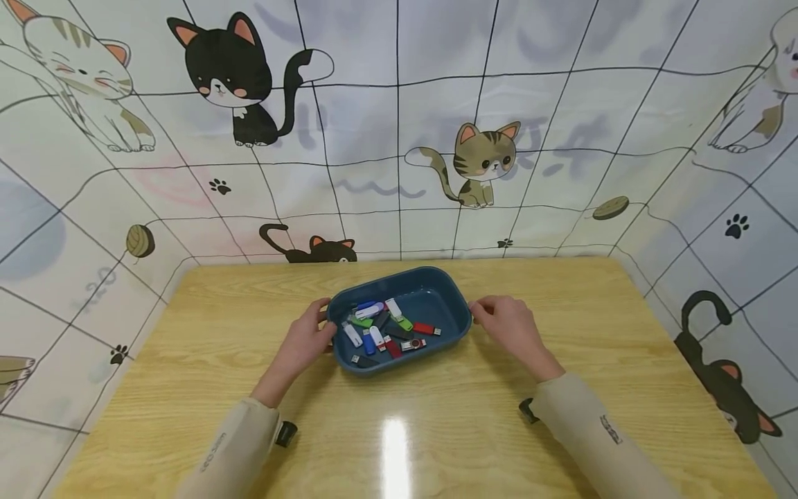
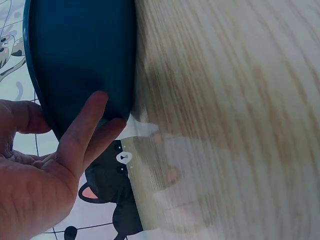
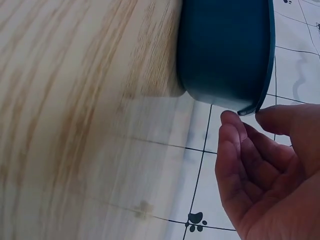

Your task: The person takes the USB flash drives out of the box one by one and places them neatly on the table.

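Note:
A dark blue plastic basin (image 1: 438, 303) sits on the table, slightly tilted in plan, its right end farther back. Several USB flash drives lie inside, mostly towards its left half, among them a red one (image 1: 424, 328), a blue one (image 1: 368, 342) and a white one (image 1: 352, 334). My left hand (image 1: 308, 335) grips the left end, thumb at the rim and fingers against the outer wall (image 2: 82, 55). At the opposite end, my right hand (image 1: 510, 327) pinches the rim between thumb and curled fingers; the outer wall (image 3: 225, 50) shows in the right wrist view.
The light wood table (image 1: 399, 409) reaches back to a wall covering (image 1: 399, 125) printed with cats and grid lines, which also closes off both sides. Small black devices (image 1: 286, 434) sit at both wrists by the beige sleeves.

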`<state>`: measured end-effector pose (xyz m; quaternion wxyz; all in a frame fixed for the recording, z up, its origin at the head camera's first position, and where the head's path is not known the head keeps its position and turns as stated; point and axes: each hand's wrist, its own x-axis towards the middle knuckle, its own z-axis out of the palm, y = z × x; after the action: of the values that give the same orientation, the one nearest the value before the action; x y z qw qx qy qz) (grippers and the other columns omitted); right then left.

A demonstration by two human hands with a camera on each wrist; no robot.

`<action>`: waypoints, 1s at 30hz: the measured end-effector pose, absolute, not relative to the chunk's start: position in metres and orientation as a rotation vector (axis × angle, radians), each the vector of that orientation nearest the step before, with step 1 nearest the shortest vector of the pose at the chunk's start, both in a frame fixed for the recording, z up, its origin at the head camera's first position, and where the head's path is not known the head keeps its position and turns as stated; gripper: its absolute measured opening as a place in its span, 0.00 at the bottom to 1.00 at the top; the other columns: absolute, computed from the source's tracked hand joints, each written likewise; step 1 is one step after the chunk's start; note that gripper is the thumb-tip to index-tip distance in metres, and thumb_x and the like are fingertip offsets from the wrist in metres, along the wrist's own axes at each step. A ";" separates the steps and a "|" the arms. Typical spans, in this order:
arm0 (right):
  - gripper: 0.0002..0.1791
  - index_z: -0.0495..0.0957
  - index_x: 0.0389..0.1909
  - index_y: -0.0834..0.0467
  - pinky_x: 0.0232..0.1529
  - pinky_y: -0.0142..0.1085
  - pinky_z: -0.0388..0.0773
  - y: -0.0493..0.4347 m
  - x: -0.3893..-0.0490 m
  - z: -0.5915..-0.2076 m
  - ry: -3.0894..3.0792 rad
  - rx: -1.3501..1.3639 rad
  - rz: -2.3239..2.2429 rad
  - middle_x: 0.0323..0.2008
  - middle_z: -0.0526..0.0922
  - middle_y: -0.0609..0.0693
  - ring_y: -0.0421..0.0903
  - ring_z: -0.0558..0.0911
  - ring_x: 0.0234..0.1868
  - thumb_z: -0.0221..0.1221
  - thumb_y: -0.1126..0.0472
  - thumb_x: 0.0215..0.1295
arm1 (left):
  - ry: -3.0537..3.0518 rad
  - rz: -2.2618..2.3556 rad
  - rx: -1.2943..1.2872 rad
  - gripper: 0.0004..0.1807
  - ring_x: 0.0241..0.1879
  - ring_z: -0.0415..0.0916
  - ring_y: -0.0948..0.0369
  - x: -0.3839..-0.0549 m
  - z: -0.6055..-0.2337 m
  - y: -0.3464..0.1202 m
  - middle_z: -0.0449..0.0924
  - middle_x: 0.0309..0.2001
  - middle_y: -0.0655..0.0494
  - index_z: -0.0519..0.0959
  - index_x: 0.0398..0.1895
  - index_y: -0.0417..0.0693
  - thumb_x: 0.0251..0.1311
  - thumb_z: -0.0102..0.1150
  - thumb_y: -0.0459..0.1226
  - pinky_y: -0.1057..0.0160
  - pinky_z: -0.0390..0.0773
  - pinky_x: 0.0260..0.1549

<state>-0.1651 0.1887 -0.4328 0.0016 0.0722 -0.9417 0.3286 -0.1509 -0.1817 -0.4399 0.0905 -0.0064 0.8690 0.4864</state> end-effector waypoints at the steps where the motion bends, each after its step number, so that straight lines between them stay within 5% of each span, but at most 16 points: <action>1: 0.17 0.89 0.47 0.59 0.30 0.39 0.72 0.189 -0.165 -0.433 -2.955 0.218 1.039 0.34 0.89 0.51 0.43 0.81 0.29 0.56 0.53 0.77 | 2.584 1.446 -0.017 0.32 0.50 0.84 0.44 -0.151 -0.440 -0.180 0.68 0.69 0.28 0.56 0.78 0.35 0.74 0.47 0.32 0.56 0.86 0.37; 7: 0.15 0.90 0.45 0.58 0.33 0.39 0.74 0.192 -0.160 -0.430 -2.963 0.188 1.046 0.33 0.90 0.48 0.45 0.85 0.34 0.58 0.54 0.75 | 2.585 1.441 -0.013 0.30 0.54 0.82 0.43 -0.154 -0.440 -0.174 0.68 0.70 0.30 0.55 0.78 0.35 0.76 0.46 0.32 0.55 0.86 0.37; 30: 0.13 0.88 0.39 0.59 0.31 0.38 0.72 0.210 -0.139 -0.420 -3.079 0.148 0.934 0.31 0.87 0.47 0.44 0.78 0.29 0.62 0.54 0.69 | 2.494 1.470 0.076 0.28 0.56 0.80 0.42 -0.166 -0.445 -0.156 0.68 0.71 0.33 0.57 0.79 0.42 0.78 0.43 0.34 0.52 0.87 0.36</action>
<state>-0.1395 0.2104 -0.4195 -0.0395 0.0460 -0.9552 0.2899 -0.1663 -0.1557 -0.4452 0.1228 0.0261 0.8547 0.5037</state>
